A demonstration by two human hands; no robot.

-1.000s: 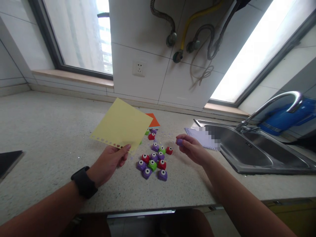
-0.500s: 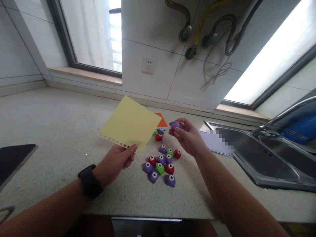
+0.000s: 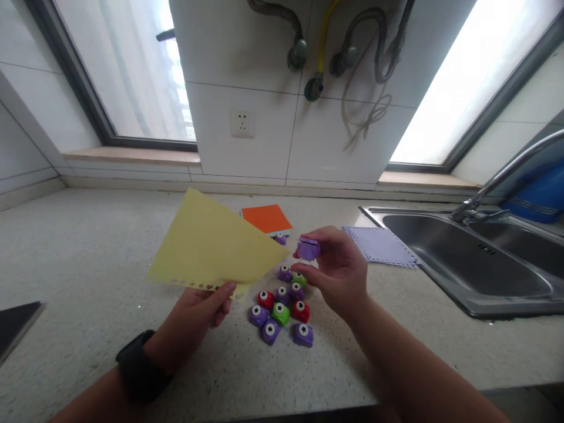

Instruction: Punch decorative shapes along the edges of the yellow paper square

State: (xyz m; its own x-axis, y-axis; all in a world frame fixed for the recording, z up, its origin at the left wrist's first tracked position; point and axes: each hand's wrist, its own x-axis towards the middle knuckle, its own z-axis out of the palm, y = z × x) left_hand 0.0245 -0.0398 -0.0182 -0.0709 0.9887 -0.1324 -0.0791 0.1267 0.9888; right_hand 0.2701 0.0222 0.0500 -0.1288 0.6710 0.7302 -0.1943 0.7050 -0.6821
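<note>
My left hand [image 3: 196, 320] pinches a yellow paper sheet [image 3: 211, 244] by its near corner and holds it above the counter; small shapes are punched along the sheet's near edge. My right hand [image 3: 337, 273] grips a small purple paper punch [image 3: 308, 248] between thumb and fingers, just right of the sheet's right corner. Below both hands lies a cluster of several small punches [image 3: 282, 305] in purple, red and green on the speckled counter [image 3: 88, 258].
An orange paper pad [image 3: 267, 218] lies behind the cluster, and a lilac sheet with a punched edge [image 3: 379, 245] sits beside the steel sink [image 3: 467, 264]. A tap [image 3: 506, 176] stands at the right. A dark flat object [image 3: 15, 323] rests at the left edge.
My right hand has lifted the purple punch from near the counter and brought it to the yellow sheet's right corner. The sheet has tilted flatter. The camera view has shifted.
</note>
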